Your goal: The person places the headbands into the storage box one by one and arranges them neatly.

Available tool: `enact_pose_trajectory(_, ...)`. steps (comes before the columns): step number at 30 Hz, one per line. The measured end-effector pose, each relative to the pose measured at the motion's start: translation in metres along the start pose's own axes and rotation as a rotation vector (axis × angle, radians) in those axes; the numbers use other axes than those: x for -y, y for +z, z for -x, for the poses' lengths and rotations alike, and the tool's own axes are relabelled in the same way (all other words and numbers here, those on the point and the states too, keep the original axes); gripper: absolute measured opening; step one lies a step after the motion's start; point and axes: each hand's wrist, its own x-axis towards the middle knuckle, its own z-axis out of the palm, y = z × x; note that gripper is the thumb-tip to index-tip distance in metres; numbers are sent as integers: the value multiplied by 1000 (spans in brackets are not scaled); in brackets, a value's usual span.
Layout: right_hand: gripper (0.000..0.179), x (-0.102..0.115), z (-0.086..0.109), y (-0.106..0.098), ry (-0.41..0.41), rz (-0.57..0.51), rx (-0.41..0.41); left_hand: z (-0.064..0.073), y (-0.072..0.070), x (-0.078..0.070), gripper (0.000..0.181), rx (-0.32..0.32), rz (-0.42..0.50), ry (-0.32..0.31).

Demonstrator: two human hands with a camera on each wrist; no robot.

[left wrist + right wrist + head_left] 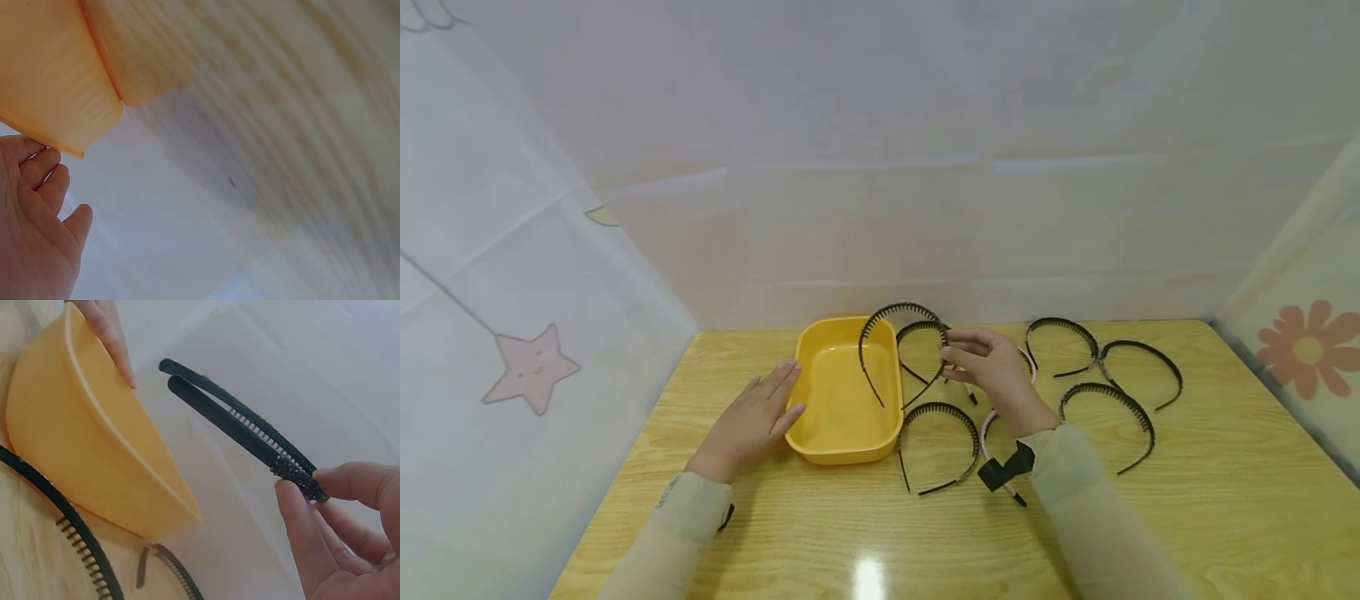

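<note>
My right hand (992,367) pinches a black toothed headband (901,307) between thumb and fingers. The headband is raised over the right side of a yellow plastic basin (842,417), which has nothing in it. In the right wrist view, the thumb and fingers hold the headband (225,425) at a sparkly dark patch, its two ends pointing away from the hand. My left hand (752,421) touches the basin's left rim, fingers extended; the left wrist view shows its fingertips against the basin's edge (62,147).
Just right of the basin, a black headband (938,406) lies on the wooden table (820,525). A pink headband (985,429) is partly hidden under the right arm. Farther right lie more black headbands (1105,387). A pale sheet (880,225) hangs behind the table.
</note>
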Motion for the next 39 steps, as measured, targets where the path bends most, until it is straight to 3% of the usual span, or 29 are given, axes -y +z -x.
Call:
enact_pose_trajectory(12, 37, -18, -14, 49, -27, 1, -50, 3, -1, 0, 68, -41, 9, 9)
enact_pose_trajectory(17, 38, -26, -18, 66, -27, 39, -55, 4, -1, 0, 68, -28, 6, 10)
enact_pose_trajectory(22, 38, -32, -20, 83, -39, 110, -57, 4, -1, 0, 69, 12, 8, -10)
enact_pose_trajectory(39, 36, -42, -22, 111, -146, 350, -18, 0, 1, 1, 68, 25, 26, -18)
